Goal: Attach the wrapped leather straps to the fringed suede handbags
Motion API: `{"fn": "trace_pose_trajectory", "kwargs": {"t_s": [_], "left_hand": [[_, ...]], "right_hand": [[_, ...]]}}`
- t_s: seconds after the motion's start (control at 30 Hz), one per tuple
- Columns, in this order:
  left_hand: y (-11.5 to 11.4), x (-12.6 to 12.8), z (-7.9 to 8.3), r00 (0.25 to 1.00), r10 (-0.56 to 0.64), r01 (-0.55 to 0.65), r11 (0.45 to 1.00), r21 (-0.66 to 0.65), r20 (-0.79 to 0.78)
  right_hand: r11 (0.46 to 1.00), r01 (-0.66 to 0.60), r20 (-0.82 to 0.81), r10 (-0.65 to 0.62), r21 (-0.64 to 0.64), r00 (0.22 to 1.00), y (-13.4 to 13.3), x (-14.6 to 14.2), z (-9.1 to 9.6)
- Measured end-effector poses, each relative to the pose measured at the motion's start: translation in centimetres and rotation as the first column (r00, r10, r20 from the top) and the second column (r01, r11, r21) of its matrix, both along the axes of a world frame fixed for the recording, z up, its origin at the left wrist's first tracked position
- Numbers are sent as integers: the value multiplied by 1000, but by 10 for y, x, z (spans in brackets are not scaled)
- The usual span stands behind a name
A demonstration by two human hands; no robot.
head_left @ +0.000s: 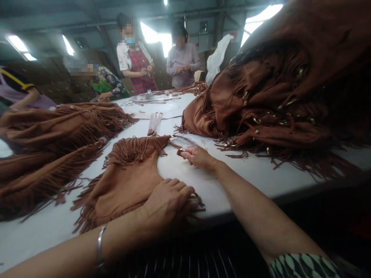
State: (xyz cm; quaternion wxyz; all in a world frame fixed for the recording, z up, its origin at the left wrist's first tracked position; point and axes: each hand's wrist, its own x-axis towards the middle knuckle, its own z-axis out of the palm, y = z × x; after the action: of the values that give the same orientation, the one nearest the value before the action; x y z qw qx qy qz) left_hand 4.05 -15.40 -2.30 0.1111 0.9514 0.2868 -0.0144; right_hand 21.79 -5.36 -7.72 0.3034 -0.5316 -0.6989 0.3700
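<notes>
Tall brown heap (220, 100) crowds table (171, 125) at my right, lower brown heap (66, 127) at left; translucent strips (155, 122) lie beyond. Fringed brown piece (124, 189) lies between heaps. My left hand (171, 197) rests back-up over its near corner, fingers bent, grip I cannot tell. My right hand (198, 156) reaches farther forward, fingers pinched on brown strap (174, 145).

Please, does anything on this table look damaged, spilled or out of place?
Nothing clearly stands out. The fringed brown bag lies flat on the table; the piled bags at right look jumbled, not visibly damaged.
</notes>
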Motion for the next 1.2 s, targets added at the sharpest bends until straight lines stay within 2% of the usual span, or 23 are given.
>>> {"fn": "trace_pose_trajectory", "kwargs": {"t_s": [0.1,0.2,0.27,0.33,0.4,0.47,0.5,0.53,0.6,0.7,0.83,0.93,1.03,1.1,1.2], "left_hand": [[4,6,-12,999,-4,8,993,115,-40],[3,8,-28,997,2,19,964,264,-82],[8,7,-36,997,39,-17,959,281,-73],[20,4,-37,992,128,-123,971,204,-11],[38,-2,-29,965,250,-259,958,127,80],[60,-12,-17,908,346,-359,933,13,236],[71,-18,-11,845,393,-379,919,-111,363],[83,-24,-7,781,430,-352,902,-248,453],[103,-34,-5,723,472,-303,873,-382,505],[120,-43,-10,728,483,-245,846,-473,486],[124,-45,-16,735,478,-126,793,-596,480],[126,-45,-21,748,466,-23,730,-683,473],[131,-43,-30,761,457,35,680,-733,460],[134,-43,-37,782,456,-16,695,-719,424],[137,-42,-41,824,422,-79,747,-661,378]], "right_hand": [[1000,1,-5,-1,8,1000,-1,3,1],[999,-17,-17,18,36,1000,-4,3,3],[998,-38,-30,39,51,999,-5,1,4],[996,-69,-61,72,51,996,-5,0,7],[994,-98,-116,102,39,988,-5,0,10],[994,-105,-190,109,29,976,-6,2,14],[995,-98,-227,101,25,969,-6,3,16],[996,-85,-262,88,21,961,-6,4,17],[998,-64,-315,62,4,947,-5,7,19],[997,-66,-347,48,-39,937,-5,5,17],[982,-156,-358,108,-108,928,-10,-5,16],[968,-216,-389,151,-129,909,-11,-15,16],[980,-145,-457,69,-133,887,-6,-25,15],[985,-78,-487,-6,-151,874,-2,-31,13],[978,-68,-483,-37,-198,875,2,-37,10]]}}
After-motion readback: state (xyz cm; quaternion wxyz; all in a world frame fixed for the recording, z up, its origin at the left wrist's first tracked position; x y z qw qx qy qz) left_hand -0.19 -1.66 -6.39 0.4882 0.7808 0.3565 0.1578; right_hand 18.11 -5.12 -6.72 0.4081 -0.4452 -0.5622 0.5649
